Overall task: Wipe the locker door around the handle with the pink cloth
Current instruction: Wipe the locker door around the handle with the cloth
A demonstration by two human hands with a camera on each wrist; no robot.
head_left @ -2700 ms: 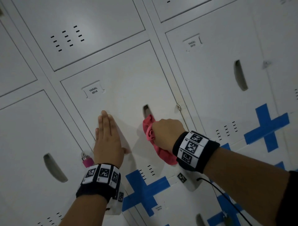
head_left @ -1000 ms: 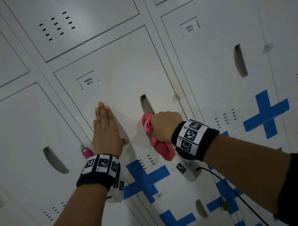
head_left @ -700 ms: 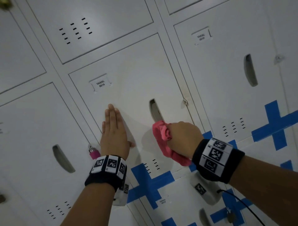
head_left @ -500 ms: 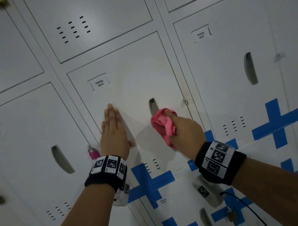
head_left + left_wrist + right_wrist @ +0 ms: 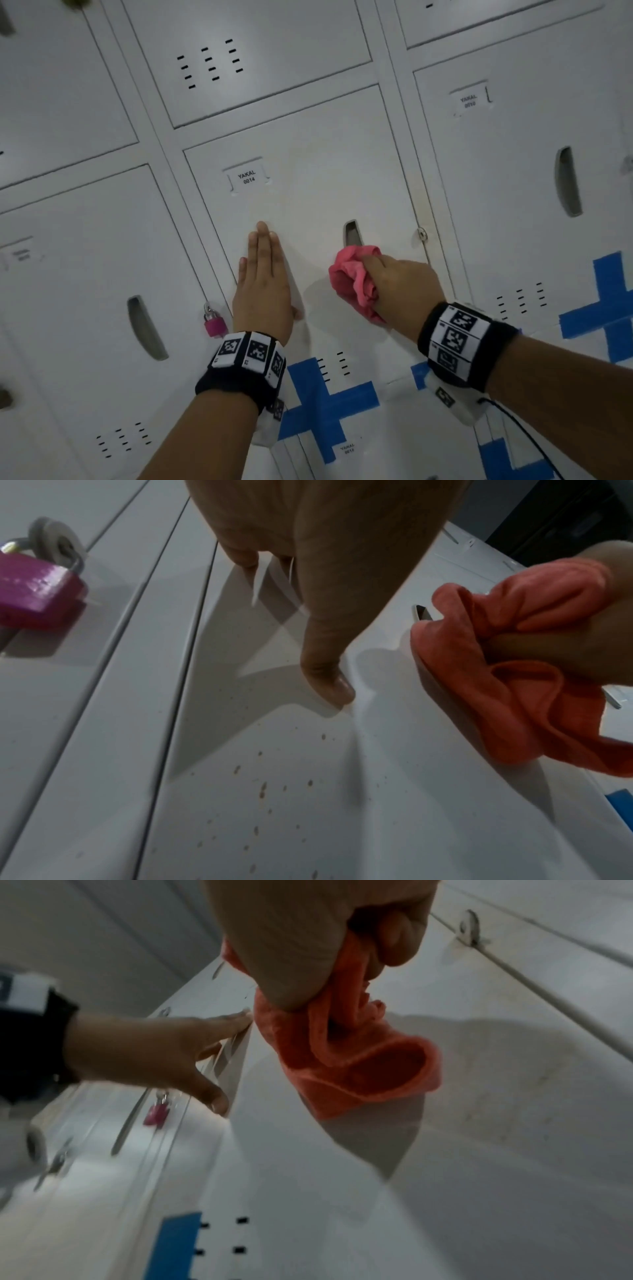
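Note:
The white locker door [image 5: 318, 185] labelled 0014 fills the middle of the head view. Its recessed handle slot [image 5: 351, 233] shows just above the bunched pink cloth [image 5: 352, 279]. My right hand [image 5: 400, 287] grips the cloth and presses it on the door below the slot; the same cloth [image 5: 346, 1053] hangs from my curled fingers in the right wrist view. My left hand [image 5: 263, 274] lies flat on the door, fingers straight, to the left of the handle. In the left wrist view the thumb [image 5: 325, 680] touches the door beside the cloth [image 5: 507, 674].
A pink padlock [image 5: 215, 323] hangs on the neighbouring locker at the left. Blue tape crosses [image 5: 322, 407] mark the lower doors. A metal hasp [image 5: 422, 234] sits at the door's right edge. Small brown specks [image 5: 263, 791] dot the door's lower part.
My right hand has wiped the cloth from below the handle up and to the right of it, now covering the slot's lower end. The left hand has stayed flat on the door.

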